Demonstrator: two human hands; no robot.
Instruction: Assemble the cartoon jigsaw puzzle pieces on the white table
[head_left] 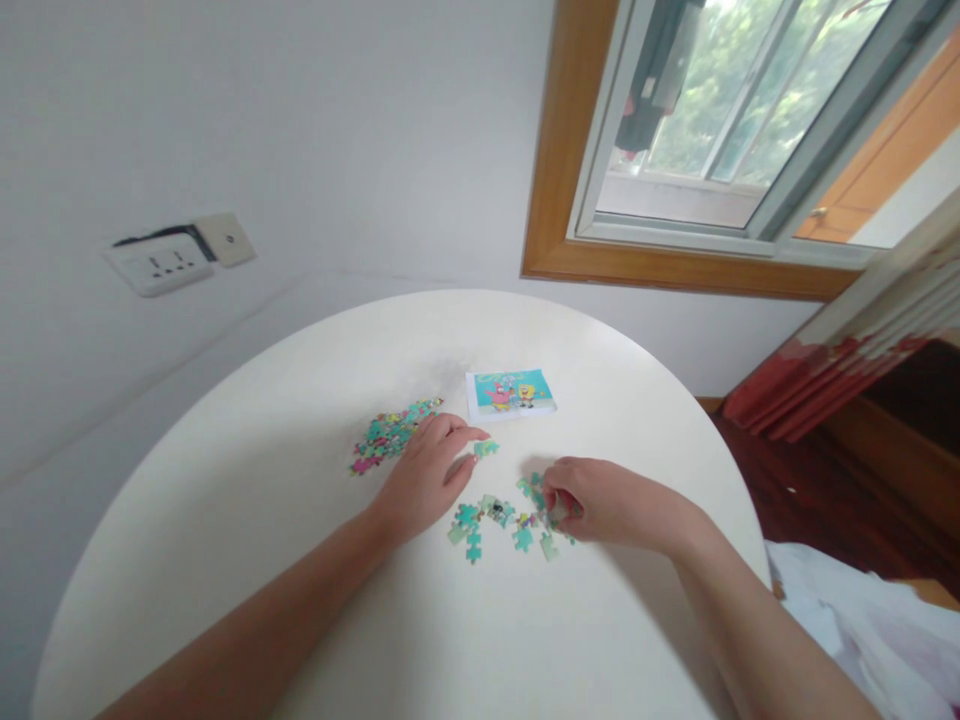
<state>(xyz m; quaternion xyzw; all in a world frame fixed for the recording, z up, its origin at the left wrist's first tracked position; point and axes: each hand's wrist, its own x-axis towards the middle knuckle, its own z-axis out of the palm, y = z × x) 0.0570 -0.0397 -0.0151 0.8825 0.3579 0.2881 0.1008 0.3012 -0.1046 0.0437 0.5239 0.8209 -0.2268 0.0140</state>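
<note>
The small, knobbed teal-and-yellow jigsaw piece (486, 449) at the left hand's (427, 468) parted fingers (gripped or not, I cannot tell) looks light and stiff, best pinched by its edges, while the right hand's (581, 498) curled fingers hide any hold among loose teal-and-cream pieces (523, 539) on the round white bench (420, 640).

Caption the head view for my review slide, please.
Left hand and right hand among puzzle pieces on a white table, picture card beyond.

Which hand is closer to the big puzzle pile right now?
Left. The left hand is at the right edge of the big puzzle pile; the right hand is farther off to the right, at the scattered pieces.
</note>
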